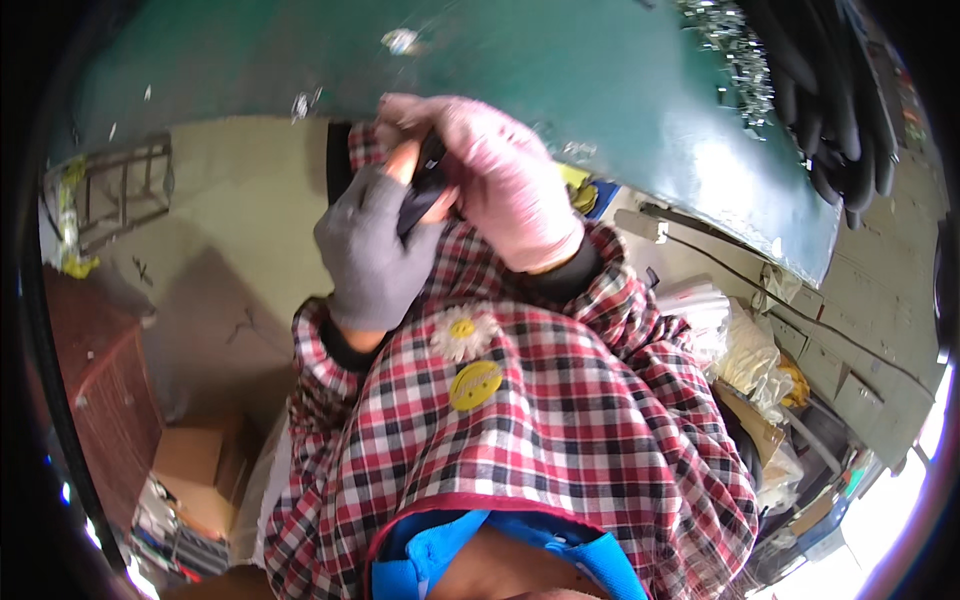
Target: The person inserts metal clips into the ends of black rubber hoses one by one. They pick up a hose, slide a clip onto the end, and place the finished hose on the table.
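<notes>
My left hand (372,245), in a grey glove with bare fingertips, is closed around a small black item (424,190). Over the same item bends my right hand (505,180), in a pink glove, its fingers curled in from the other side. The two hands meet in front of my body, at the near edge of a green table (560,70). Most of the black item is covered by my fingers, so its kind cannot be made out.
Dark gloves (835,100) hang in a bunch at the table's right end, beside silvery shavings (740,70). Small scraps (400,41) lie on the tabletop. A cardboard box (200,470) and a reddish-brown cabinet (100,400) stand at left; plastic bags (745,350) are piled at right.
</notes>
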`<state>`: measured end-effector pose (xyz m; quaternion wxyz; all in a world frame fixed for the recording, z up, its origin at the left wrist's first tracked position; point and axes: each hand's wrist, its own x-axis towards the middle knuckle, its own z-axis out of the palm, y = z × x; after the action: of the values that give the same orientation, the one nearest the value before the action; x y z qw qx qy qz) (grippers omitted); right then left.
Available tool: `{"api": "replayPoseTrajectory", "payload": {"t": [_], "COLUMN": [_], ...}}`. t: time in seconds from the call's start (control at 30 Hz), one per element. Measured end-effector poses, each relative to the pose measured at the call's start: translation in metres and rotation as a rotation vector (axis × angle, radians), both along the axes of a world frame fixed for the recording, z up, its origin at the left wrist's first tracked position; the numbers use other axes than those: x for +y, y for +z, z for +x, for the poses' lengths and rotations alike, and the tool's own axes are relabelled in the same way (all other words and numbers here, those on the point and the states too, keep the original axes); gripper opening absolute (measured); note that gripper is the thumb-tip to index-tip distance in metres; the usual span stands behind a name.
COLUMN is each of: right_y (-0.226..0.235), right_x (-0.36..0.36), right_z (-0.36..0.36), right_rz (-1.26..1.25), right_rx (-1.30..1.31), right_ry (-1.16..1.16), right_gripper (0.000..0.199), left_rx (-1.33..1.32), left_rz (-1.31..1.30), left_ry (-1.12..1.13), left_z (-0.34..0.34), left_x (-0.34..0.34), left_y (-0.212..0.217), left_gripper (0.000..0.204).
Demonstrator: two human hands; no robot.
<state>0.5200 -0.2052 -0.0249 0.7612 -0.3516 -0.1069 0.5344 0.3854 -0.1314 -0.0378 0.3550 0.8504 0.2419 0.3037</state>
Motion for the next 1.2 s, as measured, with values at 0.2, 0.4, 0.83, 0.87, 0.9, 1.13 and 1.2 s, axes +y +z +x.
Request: {"api": "replayPoseTrajectory", "payload": {"t": [0.2,0.4,0.83,0.87,0.9,1.13,1.2], "right_y": [0.037,0.038,0.016,0.02,0.024,0.039,0.04], "right_x": [-0.012,0.036,-0.009,-0.012,-0.015,0.011,0.015], "right_z": [0.041,0.181,0.133,0.127,0.119,0.118,0.118], "right_rz": [-0.12,-0.59,-0.393,-0.434,-0.472,-0.285,-0.314], "right_rx": [-0.679,-2.155,-2.274,-2.035,-1.79,-1.599,-1.619], "right_ry": [-0.066,-0.355,-0.074,-0.068,-0.063,0.514,0.573], "right_gripper": [0.039,0.024,0.009,0.011,0.014,0.016,0.017], "left_rx": [-0.068,0.212,0.22,0.222,0.229,0.295,0.243], "left_rz": [-0.156,-0.298,-0.37,-0.37,-0.369,-0.447,-0.387], "left_ry": [0.021,-0.082,-0.134,-0.132,-0.133,-0.154,-0.169], "left_z": [-0.005,0.0,-0.001,0.0,0.0,-0.006,-0.008], "left_x": [0.012,0.03,0.045,0.046,0.046,0.046,0.043], "left_y": [0.001,0.004,0.009,0.009,0.009,0.014,0.013], "left_gripper": [0.05,0.054,0.047,0.047,0.047,0.051,0.053]}}
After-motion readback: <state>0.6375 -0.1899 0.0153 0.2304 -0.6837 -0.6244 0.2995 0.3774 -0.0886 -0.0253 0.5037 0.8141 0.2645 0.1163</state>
